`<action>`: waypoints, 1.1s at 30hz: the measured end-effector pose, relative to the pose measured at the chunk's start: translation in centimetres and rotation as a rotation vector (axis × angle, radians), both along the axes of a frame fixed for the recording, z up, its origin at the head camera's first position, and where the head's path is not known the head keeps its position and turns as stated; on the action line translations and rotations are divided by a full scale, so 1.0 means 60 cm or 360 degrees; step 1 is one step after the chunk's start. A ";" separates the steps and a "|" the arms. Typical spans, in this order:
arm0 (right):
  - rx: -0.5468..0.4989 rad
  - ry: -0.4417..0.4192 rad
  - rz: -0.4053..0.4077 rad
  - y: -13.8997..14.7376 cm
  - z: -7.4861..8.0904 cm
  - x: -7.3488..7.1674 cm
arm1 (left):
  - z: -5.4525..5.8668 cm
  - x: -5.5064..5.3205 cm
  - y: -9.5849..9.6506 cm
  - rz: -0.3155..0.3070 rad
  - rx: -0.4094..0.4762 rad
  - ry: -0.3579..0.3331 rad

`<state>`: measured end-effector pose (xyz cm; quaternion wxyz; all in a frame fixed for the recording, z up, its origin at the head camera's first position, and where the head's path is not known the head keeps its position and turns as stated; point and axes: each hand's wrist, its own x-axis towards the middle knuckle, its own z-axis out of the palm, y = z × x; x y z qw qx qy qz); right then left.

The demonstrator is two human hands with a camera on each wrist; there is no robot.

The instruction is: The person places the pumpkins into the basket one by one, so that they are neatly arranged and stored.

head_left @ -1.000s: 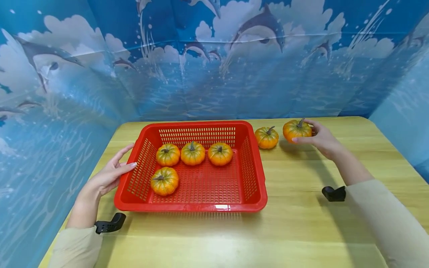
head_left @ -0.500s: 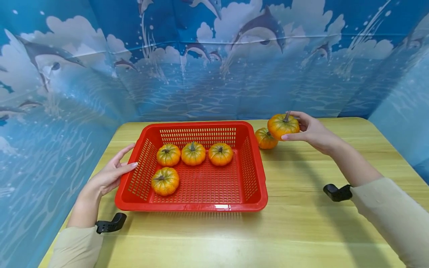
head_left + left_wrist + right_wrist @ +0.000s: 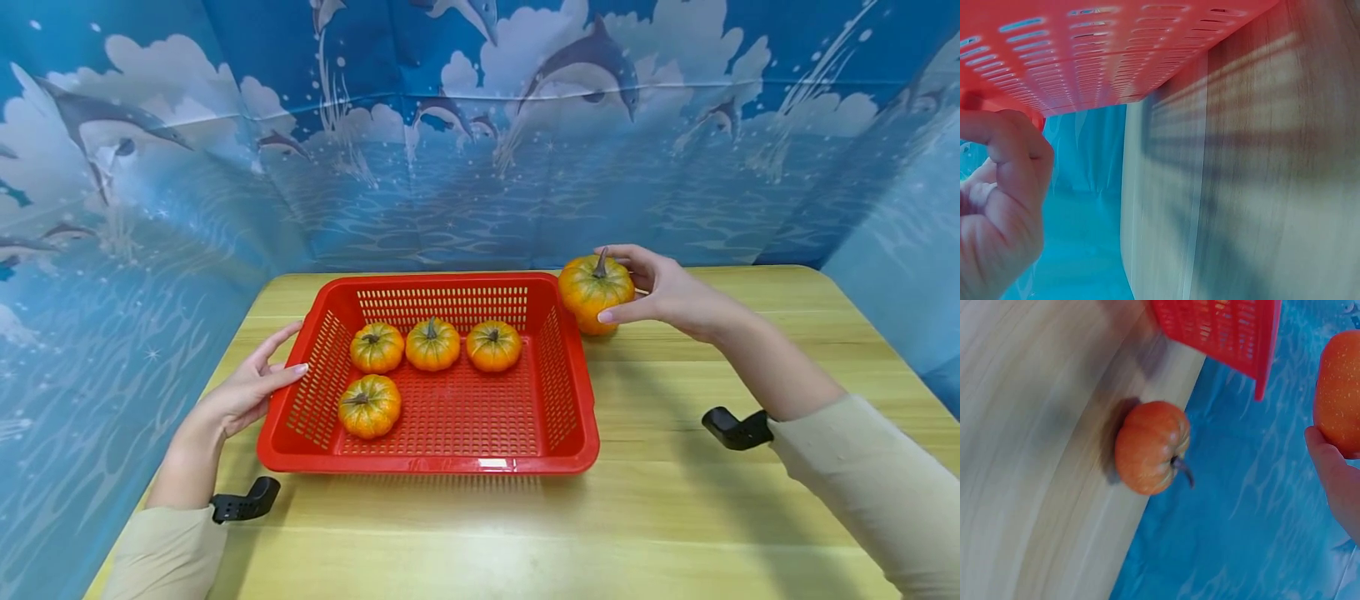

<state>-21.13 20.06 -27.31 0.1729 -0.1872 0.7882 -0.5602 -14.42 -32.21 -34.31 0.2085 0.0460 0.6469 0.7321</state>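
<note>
My right hand [image 3: 667, 296] holds a small orange-and-green pumpkin [image 3: 591, 283] by its right side, thumb in front, brown stem pointing up. The pumpkin is raised at the back right corner of a red plastic basket [image 3: 457, 464]. Below it, a second pumpkin [image 3: 1147, 450] sits on the table beside the basket, mostly covered by the held one in the head view. At the basket's left side, my left hand [image 3: 243, 387] grips the rim, thumb over the edge. Inside lie several pumpkins: three in a back row, including a middle pumpkin [image 3: 432, 343], and a front-left pumpkin [image 3: 369, 406].
The basket has slotted walls and stands on a light wooden table [image 3: 420, 542]. A blue curtain [image 3: 465, 200] printed with dolphins hangs behind the table and at both sides. Each wrist carries a black camera, such as the right one [image 3: 737, 429].
My right hand has lifted the pumpkin off the back right of the table and carried it left, over the other pumpkin to the basket's edge. The left hand stays put.
</note>
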 end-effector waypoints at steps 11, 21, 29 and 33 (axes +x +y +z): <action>0.0038 0.0055 0.0167 -0.055 0.027 -0.005 | 0.008 0.001 -0.007 -0.0035 -0.0013 -0.0002; -0.0015 0.0041 0.0316 -0.105 0.031 -0.018 | 0.005 0.001 -0.004 -0.0021 -0.0012 -0.0016; -0.0028 0.0035 0.0413 -0.138 0.039 -0.022 | 0.001 -0.001 -0.002 -0.0010 0.0008 -0.0025; -0.0026 0.0029 0.0448 -0.154 0.040 -0.022 | -0.001 -0.001 -0.001 -0.0003 0.0015 -0.0031</action>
